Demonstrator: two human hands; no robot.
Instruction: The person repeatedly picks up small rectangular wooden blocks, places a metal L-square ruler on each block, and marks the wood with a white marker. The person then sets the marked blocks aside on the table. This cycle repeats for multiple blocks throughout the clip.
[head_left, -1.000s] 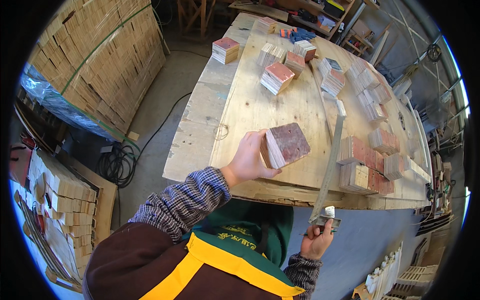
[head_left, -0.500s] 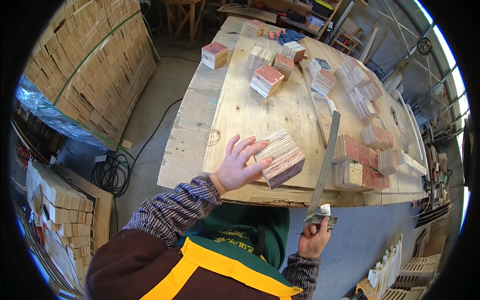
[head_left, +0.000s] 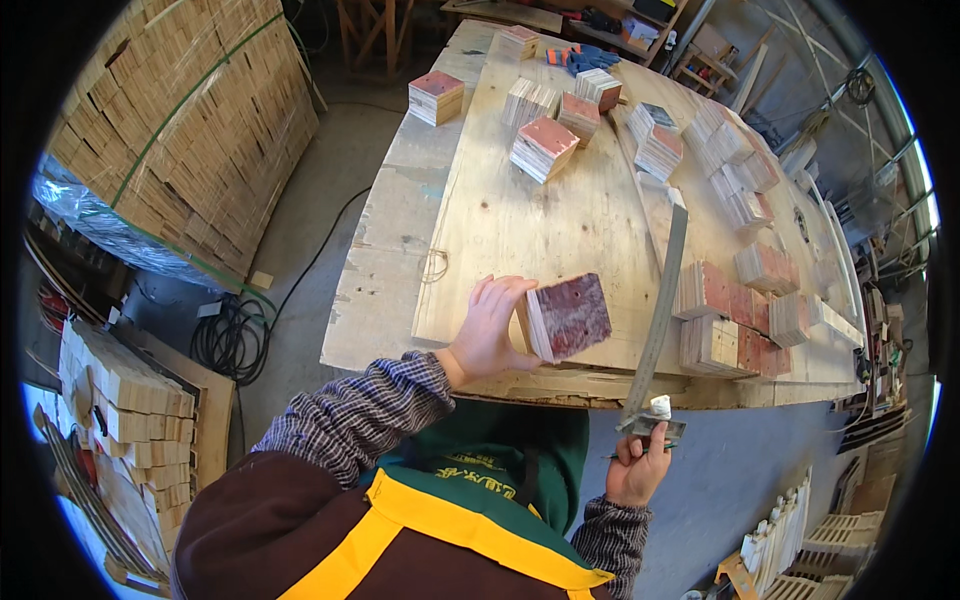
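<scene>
A plywood block (head_left: pixel 570 318) with a dark red face sits in my left hand (head_left: pixel 487 330), its fingers and thumb closed on the layered left side. That red face is turned up toward me, just over the table's near edge. My right hand (head_left: pixel 640 467), lower right, grips the stock of a metal try square (head_left: pixel 660 300). The square's long blade slants up and away across the table, to the right of the block and apart from it. Something white (head_left: pixel 661 406) shows at the stock, too small to make out.
Several similar plywood blocks (head_left: pixel 545 148) stand on the wooden table (head_left: pixel 480 230), with more in groups (head_left: pixel 730 300) at the right. Dark gloves (head_left: pixel 585 58) lie at the far end. A tall wrapped stack of wood (head_left: pixel 190 140) stands left, above a coiled black cable (head_left: pixel 232 345).
My left hand has turned the block, so its red face now shows instead of the layered side. The right hand still holds the square, in nearly the same pose.
</scene>
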